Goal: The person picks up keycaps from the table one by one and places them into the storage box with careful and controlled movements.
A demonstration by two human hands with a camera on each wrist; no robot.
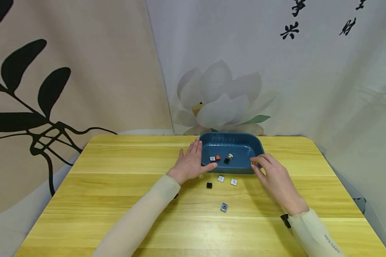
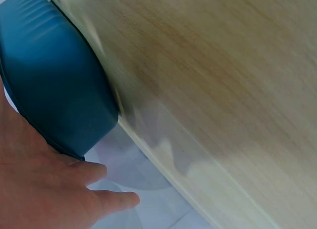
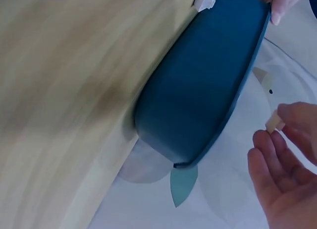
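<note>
A blue tray (image 1: 231, 170) stands near the table's back edge. My left hand (image 1: 191, 162) rests along its left side, fingers fairly straight and the thumb over the front rim. Between thumb and fingertips my right hand (image 1: 276, 178) pinches a small beige block (image 3: 274, 122), held at the tray's front right corner. Inside the tray lie a white block (image 1: 212, 159), an orange block (image 1: 217, 157), a black block (image 1: 226, 161) and a cream block (image 1: 230, 156). On the table before it are two white blocks (image 1: 221, 178), a black block (image 1: 209, 185) and a grey block (image 1: 224, 207).
The yellow wooden table (image 1: 115, 200) carries the tray and the blocks. Behind it hangs a pale cloth (image 1: 231, 43) printed with a flower, dark leaves and black characters. A dark band (image 1: 286, 221) shows at the right sleeve.
</note>
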